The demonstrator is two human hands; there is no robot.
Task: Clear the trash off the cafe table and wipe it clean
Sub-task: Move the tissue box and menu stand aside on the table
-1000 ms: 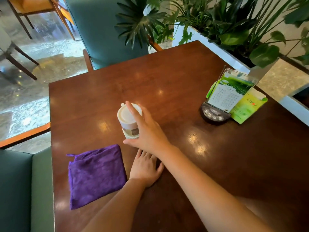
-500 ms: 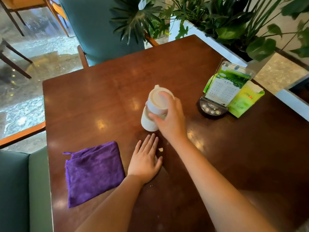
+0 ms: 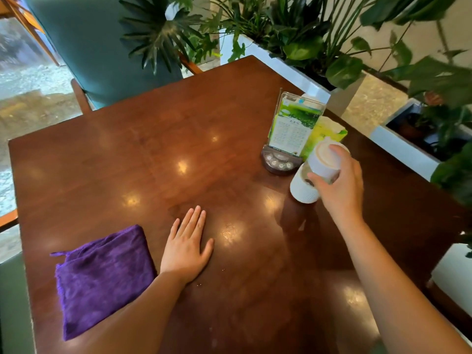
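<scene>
Cup (image 3: 318, 172) gripped by right hand (image 3: 339, 185); left hand (image 3: 186, 247) flat, apart.

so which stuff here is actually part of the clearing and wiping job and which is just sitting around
For the job:
white cup, held by the right hand
purple cloth
table

Just there:
menu stand
green packet
plants
teal chair

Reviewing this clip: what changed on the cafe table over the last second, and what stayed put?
The right hand, gripping the white cup, carried it from near the table's middle toward the right, and now holds it tilted beside the menu stand. The left hand stayed flat on the table, next to the folded purple cloth, which has not moved. The menu stand and green packet also kept their places.
</scene>
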